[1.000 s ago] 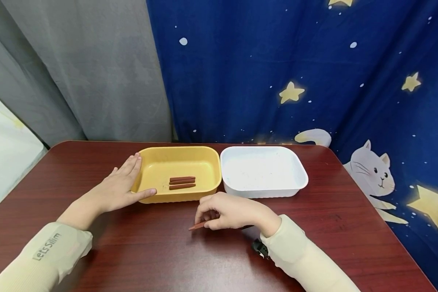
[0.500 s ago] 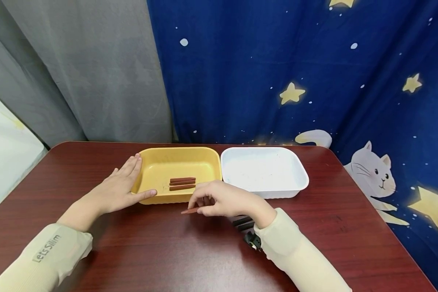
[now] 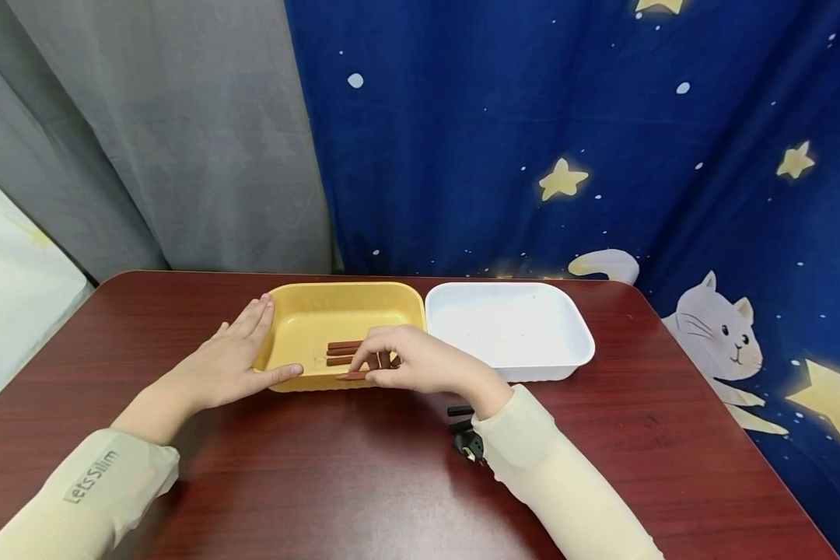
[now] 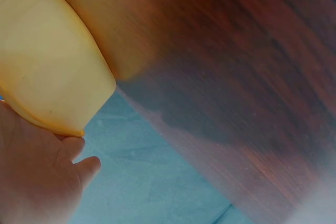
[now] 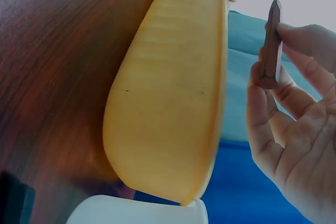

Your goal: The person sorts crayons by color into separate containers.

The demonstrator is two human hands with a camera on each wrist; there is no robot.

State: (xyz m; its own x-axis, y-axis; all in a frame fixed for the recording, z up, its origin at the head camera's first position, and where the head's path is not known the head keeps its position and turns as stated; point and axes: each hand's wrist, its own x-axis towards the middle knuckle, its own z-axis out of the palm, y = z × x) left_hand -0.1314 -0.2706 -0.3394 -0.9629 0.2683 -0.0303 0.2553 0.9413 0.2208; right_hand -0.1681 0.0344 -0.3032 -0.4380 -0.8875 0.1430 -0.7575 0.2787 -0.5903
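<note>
My right hand (image 3: 420,358) pinches a brown crayon (image 5: 272,51) between thumb and fingers, its tapered tip pointing left in the head view. It is held above the front rim of a yellow plastic bin (image 3: 315,381). Several brown crayons (image 3: 339,361) lie side by side inside that bin, partly hidden behind the right hand. At the bin's left end rests my left hand (image 3: 231,364), its fingers straight along the side and its thumb on the front rim. In the left wrist view, the left hand (image 4: 37,166) touches the bin's edge.
A white bin (image 3: 511,372) stands against the yellow one on the right. Black sticks (image 3: 460,411) lie on the dark red table (image 3: 308,482) under the right wrist, beside a small black device (image 3: 469,446). Curtains (image 3: 462,140) hang behind the table.
My right hand has moved away from me and left, lifting the brown crayon from over the table to the yellow bin's front rim. The left hand stays in place.
</note>
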